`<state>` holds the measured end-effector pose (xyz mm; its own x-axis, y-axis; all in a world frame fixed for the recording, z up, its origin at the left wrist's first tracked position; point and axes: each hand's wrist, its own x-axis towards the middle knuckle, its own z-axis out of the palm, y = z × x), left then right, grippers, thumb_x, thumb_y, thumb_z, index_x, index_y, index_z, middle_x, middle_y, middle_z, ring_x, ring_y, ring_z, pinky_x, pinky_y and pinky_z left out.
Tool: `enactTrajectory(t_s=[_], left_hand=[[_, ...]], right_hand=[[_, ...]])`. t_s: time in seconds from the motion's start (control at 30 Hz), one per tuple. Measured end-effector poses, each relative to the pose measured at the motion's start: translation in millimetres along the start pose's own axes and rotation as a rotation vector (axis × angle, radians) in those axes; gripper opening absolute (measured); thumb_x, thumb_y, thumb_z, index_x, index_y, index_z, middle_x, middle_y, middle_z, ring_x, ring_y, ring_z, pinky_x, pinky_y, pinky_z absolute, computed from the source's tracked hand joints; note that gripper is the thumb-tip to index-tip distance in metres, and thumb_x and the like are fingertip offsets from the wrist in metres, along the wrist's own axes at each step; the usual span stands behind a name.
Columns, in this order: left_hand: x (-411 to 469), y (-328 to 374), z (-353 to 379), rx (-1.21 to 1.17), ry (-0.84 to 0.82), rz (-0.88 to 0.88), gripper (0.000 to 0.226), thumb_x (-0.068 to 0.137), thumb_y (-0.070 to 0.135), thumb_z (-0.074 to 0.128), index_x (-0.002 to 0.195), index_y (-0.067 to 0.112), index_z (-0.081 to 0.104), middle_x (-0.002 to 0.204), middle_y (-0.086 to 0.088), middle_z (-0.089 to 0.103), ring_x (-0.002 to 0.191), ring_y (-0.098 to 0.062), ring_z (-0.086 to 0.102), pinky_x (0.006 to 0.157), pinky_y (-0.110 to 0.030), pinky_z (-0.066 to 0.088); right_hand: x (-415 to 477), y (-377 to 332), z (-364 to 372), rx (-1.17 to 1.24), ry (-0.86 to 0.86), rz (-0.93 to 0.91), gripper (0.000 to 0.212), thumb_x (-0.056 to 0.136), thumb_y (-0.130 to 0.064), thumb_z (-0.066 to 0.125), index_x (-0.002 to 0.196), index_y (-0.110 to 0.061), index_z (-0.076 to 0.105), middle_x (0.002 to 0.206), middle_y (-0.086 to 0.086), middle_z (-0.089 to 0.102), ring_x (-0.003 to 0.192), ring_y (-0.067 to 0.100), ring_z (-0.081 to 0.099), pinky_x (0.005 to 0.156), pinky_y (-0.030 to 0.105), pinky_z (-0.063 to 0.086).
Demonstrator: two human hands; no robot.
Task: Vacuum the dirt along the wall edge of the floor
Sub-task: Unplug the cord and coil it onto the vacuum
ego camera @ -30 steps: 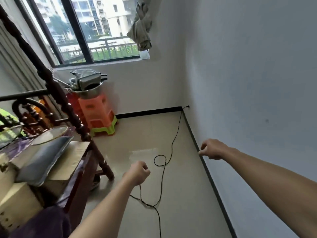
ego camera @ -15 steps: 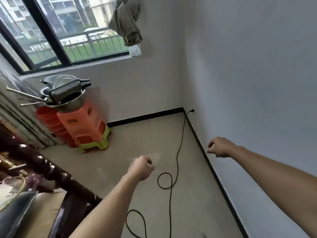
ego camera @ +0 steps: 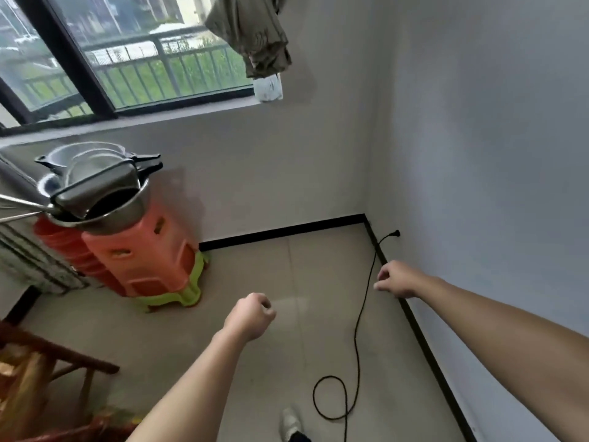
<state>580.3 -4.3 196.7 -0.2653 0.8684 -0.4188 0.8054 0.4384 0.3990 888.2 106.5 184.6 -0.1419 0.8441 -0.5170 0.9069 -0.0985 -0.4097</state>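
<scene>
Floor (ego camera: 255, 378) below left hand (ego camera: 250, 315), right hand (ego camera: 395, 279), both curled, empty; basin (ego camera: 130, 209) holds pans (ego camera: 95, 175).

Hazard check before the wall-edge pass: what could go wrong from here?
1. The black cord runs from the wall plug across the floor and loops beside the shoe. A step could snag it, tripping the person or yanking the plug.
2. The cord lies near the baseboard, so a vacuum head might catch it there.
3. Pans sit piled on the stacked stools. A bump could likely topple them.
</scene>
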Motion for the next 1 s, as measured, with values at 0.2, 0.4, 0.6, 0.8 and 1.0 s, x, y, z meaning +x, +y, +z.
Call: enactTrajectory(t_s=[0.2, 0.4, 0.6, 0.8, 1.0], left_hand=[[152.8, 6.1, -54.8, 0.082, -0.107, 0.069, 0.022, 0.088, 0.034, 0.057, 0.104, 0.021, 0.065, 0.102, -0.003, 0.067, 0.091, -0.023, 0.064, 0.080, -0.031, 0.054], [273.8, 70.5, -89.9, 0.191, -0.183, 0.192, 0.023, 0.088, 0.032, 0.056, 0.104, 0.020, 0.067, 0.099, -0.004, 0.069, 0.093, -0.025, 0.064, 0.079, -0.031, 0.053], [388.2, 144.0, -78.4, 0.268, -0.312, 0.296, 0.026, 0.089, 0.030, 0.055, 0.110, 0.018, 0.065, 0.104, -0.003, 0.068, 0.096, -0.024, 0.063, 0.079, -0.032, 0.051], [527.0, 207.5, -57.6, 0.376, -0.365, 0.284, 0.026, 0.090, 0.033, 0.055, 0.112, 0.022, 0.063, 0.108, -0.004, 0.067, 0.097, -0.023, 0.062, 0.081, -0.032, 0.052], [653.0, 269.0, -8.0, 0.342, -0.434, 0.301, 0.016, 0.090, 0.029, 0.056, 0.102, 0.024, 0.064, 0.088, 0.002, 0.065, 0.087, -0.023, 0.062, 0.075, -0.031, 0.051]], right_hand=[[110.0, -47.7, -15.0, 0.164, 0.007, 0.157, 0.026, 0.092, -0.025, 0.065, 0.107, -0.003, 0.065, 0.089, 0.016, 0.067, 0.070, 0.025, 0.063, 0.060, 0.030, 0.044], [181.4, -51.9, -56.1, 0.330, 0.053, 0.262, 0.022, 0.092, -0.025, 0.065, 0.104, -0.006, 0.064, 0.087, 0.015, 0.067, 0.068, 0.024, 0.063, 0.059, 0.025, 0.043], [279.8, -3.7, -80.9, 0.444, 0.079, 0.452, 0.021, 0.094, -0.029, 0.061, 0.103, -0.010, 0.063, 0.096, 0.020, 0.072, 0.077, 0.028, 0.067, 0.056, 0.027, 0.042], [425.0, 32.4, -63.7, 0.732, 0.146, 0.661, 0.017, 0.092, -0.022, 0.059, 0.084, -0.008, 0.062, 0.080, 0.018, 0.071, 0.080, 0.038, 0.072, 0.059, 0.033, 0.047], [543.7, 64.0, -50.4, 0.825, 0.159, 0.819, 0.034, 0.092, -0.025, 0.057, 0.096, 0.008, 0.066, 0.081, 0.025, 0.070, 0.060, 0.022, 0.054, 0.059, 0.031, 0.039]])
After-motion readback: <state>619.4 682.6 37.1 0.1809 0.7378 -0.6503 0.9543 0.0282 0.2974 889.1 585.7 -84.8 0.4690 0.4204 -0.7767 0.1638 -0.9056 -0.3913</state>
